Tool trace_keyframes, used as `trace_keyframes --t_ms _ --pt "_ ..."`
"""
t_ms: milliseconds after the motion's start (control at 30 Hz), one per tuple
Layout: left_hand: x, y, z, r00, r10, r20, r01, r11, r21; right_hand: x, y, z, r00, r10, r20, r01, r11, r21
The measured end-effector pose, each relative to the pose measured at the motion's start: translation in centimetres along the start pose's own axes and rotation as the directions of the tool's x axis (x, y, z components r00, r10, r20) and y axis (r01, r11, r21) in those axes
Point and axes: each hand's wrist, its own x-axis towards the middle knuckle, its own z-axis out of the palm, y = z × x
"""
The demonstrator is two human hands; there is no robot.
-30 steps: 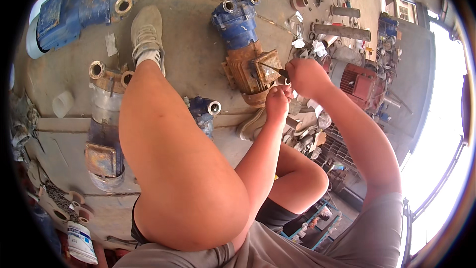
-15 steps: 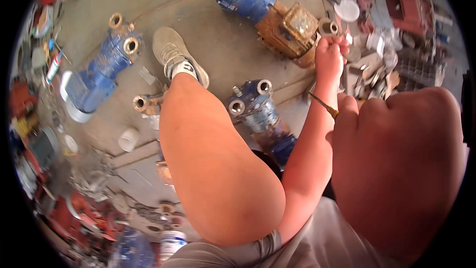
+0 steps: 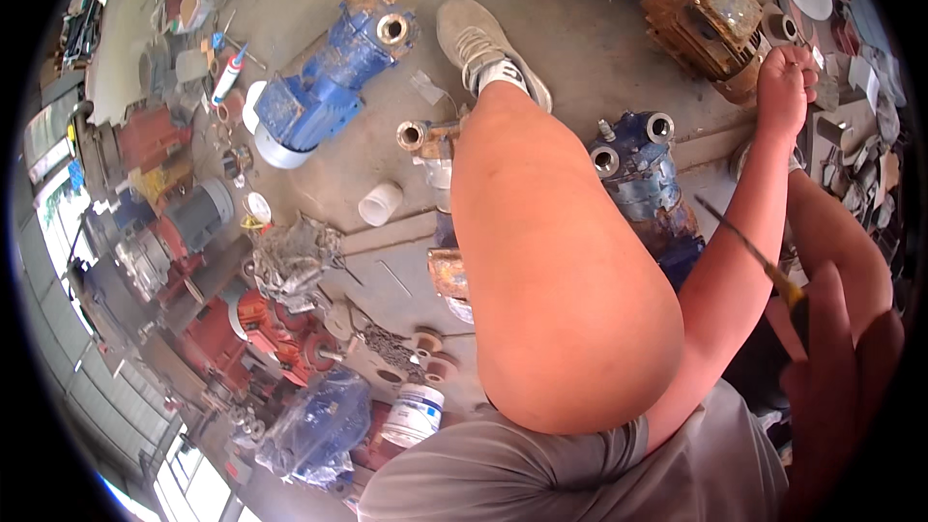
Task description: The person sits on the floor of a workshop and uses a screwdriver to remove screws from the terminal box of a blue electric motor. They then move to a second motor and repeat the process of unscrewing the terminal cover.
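Note:
My left hand is stretched out beside the end of a rusty brown motor joined to a blue housing. Its fingers are curled together, and what they hold, if anything, is too small to make out. Close to the view at the lower right, my right hand grips a screwdriver with a yellow and black handle, its thin shaft slanting up and left. A metal ring-shaped part lies just above my left hand. A second blue motor with two round ports sits beyond my bent knee.
Another blue geared motor lies on the floor at left, near a white cup. Red machine parts, a plastic-wrapped blue object and a white tub crowd the lower left. Scrap is piled at right.
The view has swung left, so the floor things appear farther right. My right hand has dropped back toward the lower right with the screwdriver. My left hand stays by the rusty motor's end, fingers curled.

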Motion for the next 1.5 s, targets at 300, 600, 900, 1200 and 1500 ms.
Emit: trace_keyframes --t_ms 300,600,900,1200,1500 --pt "2.7 1.3 2.7 0.997 0.060 0.043 -0.060 0.998 0.000 -0.4 3.7 -6.2 0.989 0.060 -0.132 -0.044 0.992 0.119" --pt "5.4 4.6 0.6 0.973 0.223 -0.056 -0.230 0.944 -0.237 4.0 6.0 -6.9 0.971 -0.139 -0.194 0.148 0.988 0.034" --pt "5.0 4.9 0.0 0.982 0.179 0.059 -0.164 0.966 -0.201 3.1 7.7 -6.4 0.987 -0.123 -0.099 0.133 0.987 0.093" --pt "4.4 5.3 -0.2 0.979 0.104 0.173 -0.091 0.993 -0.081 3.2 8.3 -5.5 0.984 -0.143 -0.107 0.150 0.987 0.055" --pt "4.2 5.2 -0.5 0.984 0.106 0.141 -0.098 0.993 -0.065 3.1 8.0 -5.7 0.979 -0.194 -0.068 0.199 0.978 0.063"
